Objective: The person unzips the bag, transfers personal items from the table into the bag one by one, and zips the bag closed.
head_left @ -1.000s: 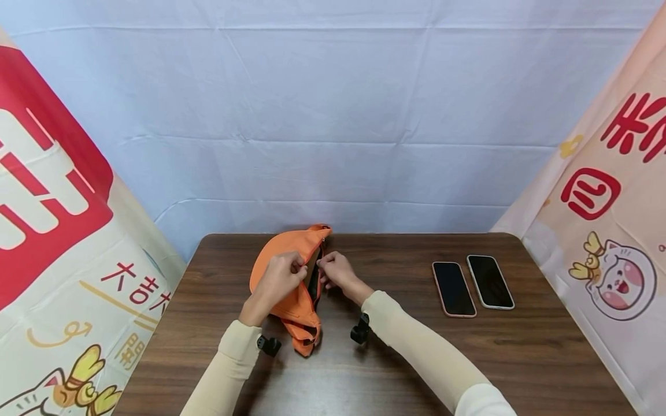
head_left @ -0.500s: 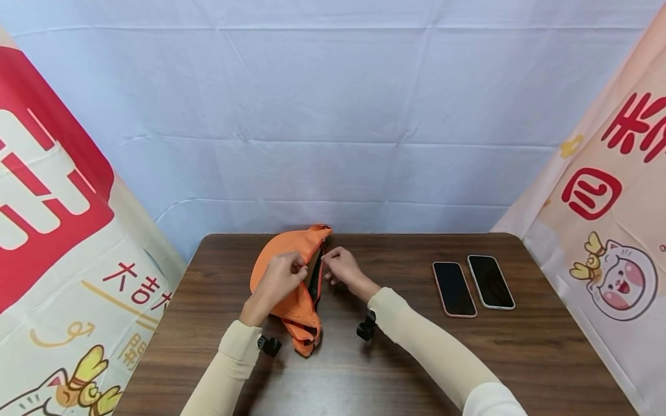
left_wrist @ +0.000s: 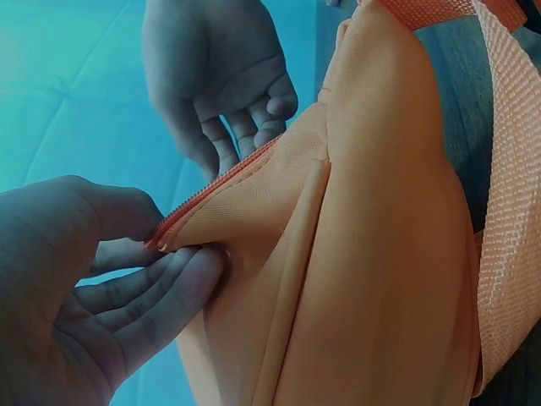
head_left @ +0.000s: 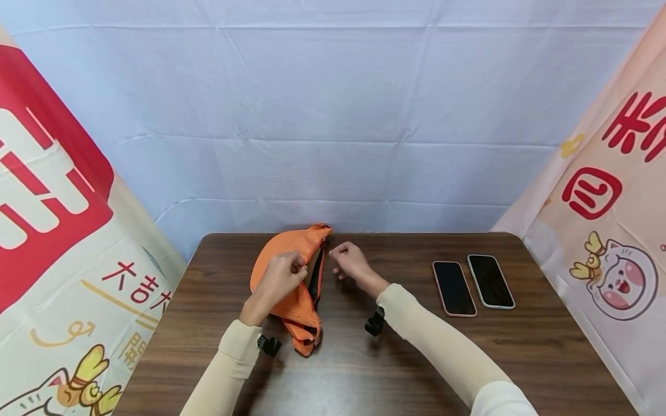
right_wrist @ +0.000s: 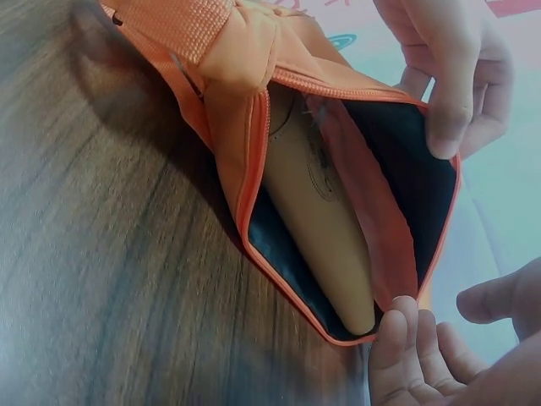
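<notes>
An orange waist bag point(head_left: 283, 242) lies at the back left of the table, its zipped mouth spread wide. My left hand point(head_left: 281, 276) pinches one zipper edge between thumb and fingers, also seen up close in the left wrist view. Inside the dark lining sits a tan, smooth, rounded object point(right_wrist: 317, 228) with a small printed mark, beside a red inner flap point(right_wrist: 372, 211). My right hand point(head_left: 354, 263) is just right of the mouth, holding nothing; in the right wrist view its thumb stands apart from its fingers, the fingertips point(right_wrist: 397, 326) right at the zipper's corner.
Two phones lie side by side at the right of the wooden table point(head_left: 395, 358): one with a pink edge point(head_left: 454, 289), one with a white edge point(head_left: 491, 281). A pale cloth backdrop point(head_left: 333, 115) hangs behind, printed cloths at both sides.
My right hand has let go of the bag's right edge and moved away to the right. The left hand keeps its pinch; the bag stays in place.
</notes>
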`<state>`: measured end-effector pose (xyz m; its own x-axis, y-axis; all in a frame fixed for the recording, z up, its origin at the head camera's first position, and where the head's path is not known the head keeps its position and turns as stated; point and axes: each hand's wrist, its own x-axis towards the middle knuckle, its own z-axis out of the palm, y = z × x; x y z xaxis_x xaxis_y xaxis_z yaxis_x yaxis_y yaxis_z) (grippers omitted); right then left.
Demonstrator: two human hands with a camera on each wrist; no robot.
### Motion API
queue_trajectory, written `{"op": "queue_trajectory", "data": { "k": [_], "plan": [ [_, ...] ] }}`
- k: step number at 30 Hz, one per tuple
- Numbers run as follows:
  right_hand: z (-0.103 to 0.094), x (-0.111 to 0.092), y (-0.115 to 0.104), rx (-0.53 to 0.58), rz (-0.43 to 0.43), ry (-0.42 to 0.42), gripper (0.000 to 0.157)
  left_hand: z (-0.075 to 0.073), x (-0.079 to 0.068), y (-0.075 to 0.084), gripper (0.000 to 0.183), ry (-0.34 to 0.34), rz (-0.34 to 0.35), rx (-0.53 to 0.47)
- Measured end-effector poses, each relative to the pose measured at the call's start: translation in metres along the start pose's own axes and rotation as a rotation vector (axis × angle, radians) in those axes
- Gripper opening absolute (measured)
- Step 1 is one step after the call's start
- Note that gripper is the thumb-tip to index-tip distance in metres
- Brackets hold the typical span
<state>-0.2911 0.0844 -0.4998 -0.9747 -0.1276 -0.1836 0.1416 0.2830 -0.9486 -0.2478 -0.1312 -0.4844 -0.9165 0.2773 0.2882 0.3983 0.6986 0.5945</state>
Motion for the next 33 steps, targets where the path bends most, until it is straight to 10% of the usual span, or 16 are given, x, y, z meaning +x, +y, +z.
{"op": "queue_trajectory", "data": {
  "k": [33],
  "plan": [
    [-0.042,-0.001,-0.001,-0.095,-0.026,0.051,0.026,0.0,-0.001,-0.002,0.01,0.003,0.013,-0.023]
  ]
}}
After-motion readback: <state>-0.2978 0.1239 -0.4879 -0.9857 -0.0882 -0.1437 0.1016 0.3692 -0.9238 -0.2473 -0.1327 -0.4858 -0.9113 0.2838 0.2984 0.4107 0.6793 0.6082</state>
